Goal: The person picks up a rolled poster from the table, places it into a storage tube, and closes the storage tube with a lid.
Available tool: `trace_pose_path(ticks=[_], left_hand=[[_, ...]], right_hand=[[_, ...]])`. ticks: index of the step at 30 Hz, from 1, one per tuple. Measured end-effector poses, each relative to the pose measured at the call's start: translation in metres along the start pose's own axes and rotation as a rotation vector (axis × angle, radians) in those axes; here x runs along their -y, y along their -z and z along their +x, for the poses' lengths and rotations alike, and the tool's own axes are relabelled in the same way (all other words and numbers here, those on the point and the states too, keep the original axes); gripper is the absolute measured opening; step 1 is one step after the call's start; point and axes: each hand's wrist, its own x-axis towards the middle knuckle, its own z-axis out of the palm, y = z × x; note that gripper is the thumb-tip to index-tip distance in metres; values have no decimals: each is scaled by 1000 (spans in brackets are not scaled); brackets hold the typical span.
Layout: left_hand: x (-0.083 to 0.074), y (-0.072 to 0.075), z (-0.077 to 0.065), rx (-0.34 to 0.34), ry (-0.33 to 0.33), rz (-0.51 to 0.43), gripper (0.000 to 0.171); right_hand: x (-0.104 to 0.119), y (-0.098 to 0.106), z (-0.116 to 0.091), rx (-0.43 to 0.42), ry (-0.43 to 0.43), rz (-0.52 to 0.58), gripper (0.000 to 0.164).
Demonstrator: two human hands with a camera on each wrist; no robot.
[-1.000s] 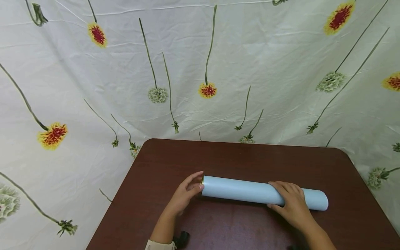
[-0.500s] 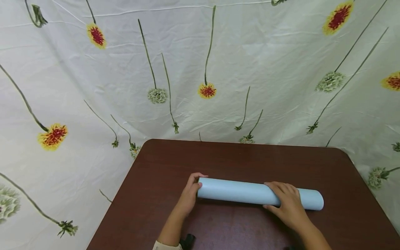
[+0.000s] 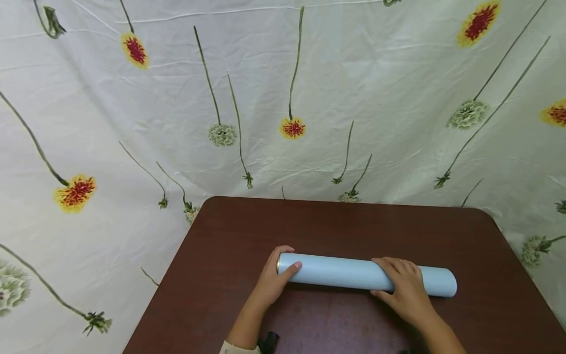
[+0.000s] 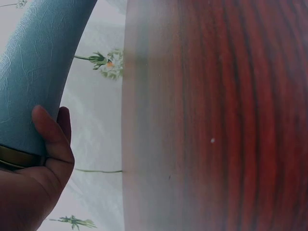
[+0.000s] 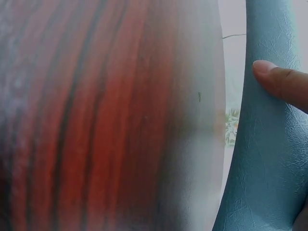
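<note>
A long light blue tube (image 3: 336, 272) with a creased, leather-like surface lies crosswise over the table, its right end slightly nearer me. My left hand (image 3: 270, 282) grips the tube's left end, thumb on the near side and fingers round the far side. In the left wrist view a gold-coloured band (image 4: 19, 156) rings that end, close to the palm. Right of the tube's middle, my right hand (image 3: 407, 290) is laid over the top and grips it. The right wrist view shows one of its digits (image 5: 284, 85) pressed on the blue surface.
The dark red-brown wooden table (image 3: 247, 221) has rounded far corners. Behind and left of it hangs a white cloth (image 3: 177, 98) printed with flowers. A small black object (image 3: 268, 341) shows beside the left wrist at the bottom.
The tube has shifted slightly left with my right hand on it. My left hand has moved right from touching its left end to gripping it, thumb now over the near side.
</note>
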Motion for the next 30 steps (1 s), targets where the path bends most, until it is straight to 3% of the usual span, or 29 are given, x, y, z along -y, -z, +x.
trace_pose_path(ticks=[13,30], left_hand=[[-1,-5,0,-77,-27,-33,41],[1,-9,0,-131,3,-138,33]], right_hand=[[5,-4,0,-14,-5,-22,87],[11,-9,1,-19,-14,-49,88]])
